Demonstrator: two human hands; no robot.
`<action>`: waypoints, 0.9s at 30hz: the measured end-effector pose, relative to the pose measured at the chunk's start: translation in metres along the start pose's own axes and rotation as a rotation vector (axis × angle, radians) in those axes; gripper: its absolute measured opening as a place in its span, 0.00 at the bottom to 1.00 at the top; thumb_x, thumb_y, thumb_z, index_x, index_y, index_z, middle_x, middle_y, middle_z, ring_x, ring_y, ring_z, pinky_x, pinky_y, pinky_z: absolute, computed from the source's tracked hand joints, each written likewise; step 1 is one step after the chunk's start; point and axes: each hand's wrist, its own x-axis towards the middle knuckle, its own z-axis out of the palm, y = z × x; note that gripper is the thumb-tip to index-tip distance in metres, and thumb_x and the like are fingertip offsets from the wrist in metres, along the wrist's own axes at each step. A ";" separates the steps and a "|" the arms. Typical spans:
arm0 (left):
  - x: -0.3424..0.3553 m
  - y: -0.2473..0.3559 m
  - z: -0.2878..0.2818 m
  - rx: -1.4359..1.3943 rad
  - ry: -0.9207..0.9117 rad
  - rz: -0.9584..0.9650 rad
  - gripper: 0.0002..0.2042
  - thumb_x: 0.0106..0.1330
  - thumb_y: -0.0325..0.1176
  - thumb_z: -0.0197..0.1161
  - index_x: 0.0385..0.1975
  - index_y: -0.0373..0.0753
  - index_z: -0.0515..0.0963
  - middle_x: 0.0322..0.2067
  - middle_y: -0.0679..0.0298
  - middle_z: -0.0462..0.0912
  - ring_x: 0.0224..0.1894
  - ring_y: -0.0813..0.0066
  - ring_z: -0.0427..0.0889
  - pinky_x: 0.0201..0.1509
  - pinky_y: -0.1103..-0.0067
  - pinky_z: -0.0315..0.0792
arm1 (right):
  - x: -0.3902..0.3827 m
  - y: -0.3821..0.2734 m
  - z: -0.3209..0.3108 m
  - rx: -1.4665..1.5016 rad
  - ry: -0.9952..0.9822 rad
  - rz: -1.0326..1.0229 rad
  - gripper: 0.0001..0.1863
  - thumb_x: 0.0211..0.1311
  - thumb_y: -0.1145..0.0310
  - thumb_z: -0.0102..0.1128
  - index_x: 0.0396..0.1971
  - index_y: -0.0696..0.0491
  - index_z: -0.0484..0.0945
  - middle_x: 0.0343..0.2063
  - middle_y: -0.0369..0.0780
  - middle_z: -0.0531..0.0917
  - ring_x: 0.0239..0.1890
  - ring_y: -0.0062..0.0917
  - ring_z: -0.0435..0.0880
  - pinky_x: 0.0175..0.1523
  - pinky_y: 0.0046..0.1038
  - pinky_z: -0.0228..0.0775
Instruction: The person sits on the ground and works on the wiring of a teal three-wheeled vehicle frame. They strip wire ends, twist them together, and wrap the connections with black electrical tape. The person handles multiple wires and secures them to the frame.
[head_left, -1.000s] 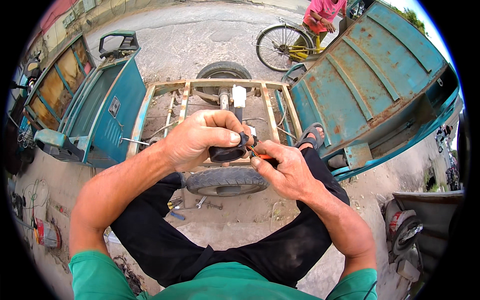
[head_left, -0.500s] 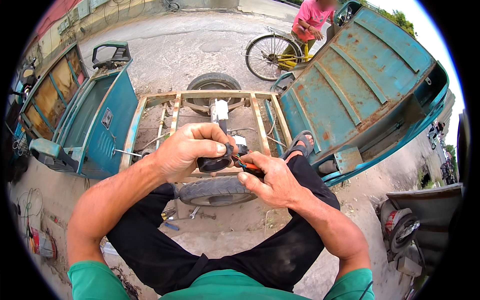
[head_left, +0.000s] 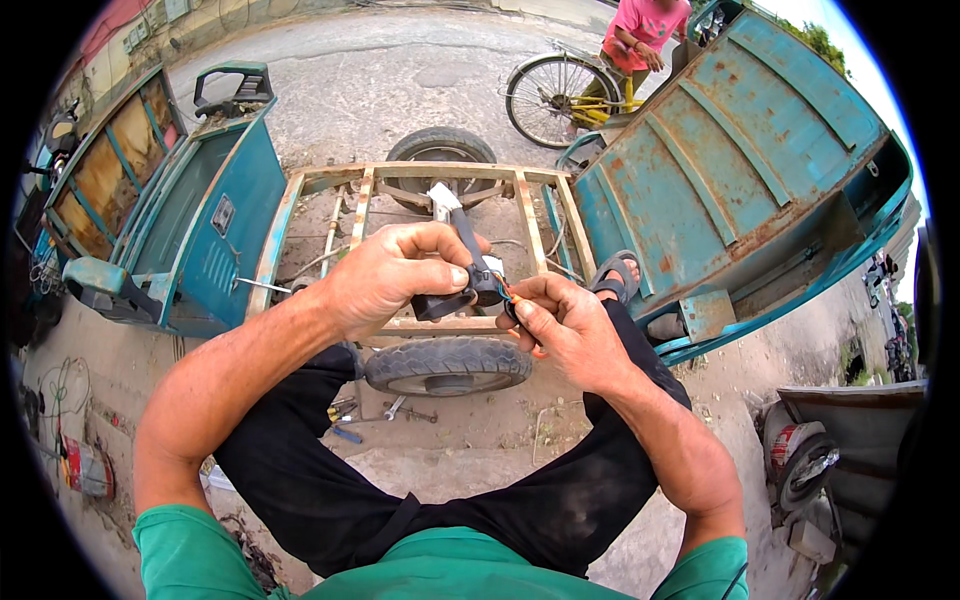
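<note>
two hands pinch a black part and its thin wires over a bare metal frame

the left forearm rises from the lower left, bent at the elbow; its hand [head_left: 400,280] lies back upward, thumb stretched to the right, fingers curled. it is mostly closed, gripping a black part [head_left: 484,289], smooth and rounded, with a flat, strip-like stem slanting to the far left. a white piece shows by the stem's far end; whether they join, i cannot tell.

the right forearm angles in from the lower right. its hand [head_left: 570,328] is half curled, thumb and fingertips pressed together around thin orange and blue wires [head_left: 507,290] just right of the black part. the hands are near each other, mid-scene.

beyond and below them is a frame [head_left: 522,212] of straight, pale, rust-stained bars, with a treaded rubber wheel [head_left: 448,370] on the near side and another wheel [head_left: 440,146] on the far side. to the right leans a ribbed blue-green metal panel [head_left: 715,140], blotched with rust; to the left stands a blue-green metal box [head_left: 222,235] with slotted vents.
</note>
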 end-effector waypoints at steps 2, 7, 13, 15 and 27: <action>0.000 0.002 0.000 0.087 0.039 -0.017 0.06 0.64 0.30 0.70 0.38 0.37 0.83 0.50 0.59 0.81 0.49 0.74 0.81 0.57 0.74 0.74 | 0.001 0.004 -0.001 0.065 0.061 0.008 0.16 0.76 0.68 0.55 0.53 0.64 0.75 0.37 0.41 0.85 0.31 0.18 0.80 0.39 0.24 0.75; 0.002 -0.005 0.011 0.409 0.132 -0.229 0.06 0.65 0.28 0.67 0.39 0.35 0.83 0.38 0.66 0.84 0.40 0.81 0.79 0.46 0.80 0.73 | 0.003 0.005 -0.002 0.143 0.101 0.025 0.16 0.74 0.69 0.59 0.53 0.65 0.74 0.39 0.41 0.84 0.31 0.18 0.81 0.39 0.23 0.74; 0.015 -0.011 0.020 0.560 0.178 -0.200 0.09 0.65 0.31 0.66 0.39 0.33 0.83 0.31 0.70 0.81 0.34 0.84 0.75 0.36 0.81 0.69 | 0.000 -0.005 -0.001 0.182 0.057 0.093 0.19 0.71 0.70 0.62 0.53 0.68 0.71 0.41 0.46 0.84 0.33 0.21 0.85 0.42 0.26 0.77; 0.016 -0.010 0.026 0.522 0.168 -0.193 0.09 0.65 0.31 0.66 0.39 0.33 0.83 0.31 0.69 0.82 0.34 0.85 0.75 0.36 0.80 0.69 | 0.001 -0.006 -0.001 0.171 0.038 0.104 0.20 0.71 0.71 0.63 0.55 0.68 0.70 0.42 0.46 0.84 0.34 0.22 0.86 0.43 0.27 0.78; 0.020 -0.019 0.020 0.292 0.013 -0.169 0.06 0.65 0.27 0.66 0.39 0.34 0.83 0.34 0.70 0.84 0.37 0.85 0.78 0.44 0.81 0.72 | -0.001 -0.005 0.001 0.151 -0.014 0.106 0.13 0.71 0.73 0.62 0.50 0.63 0.77 0.39 0.39 0.85 0.32 0.19 0.83 0.40 0.24 0.77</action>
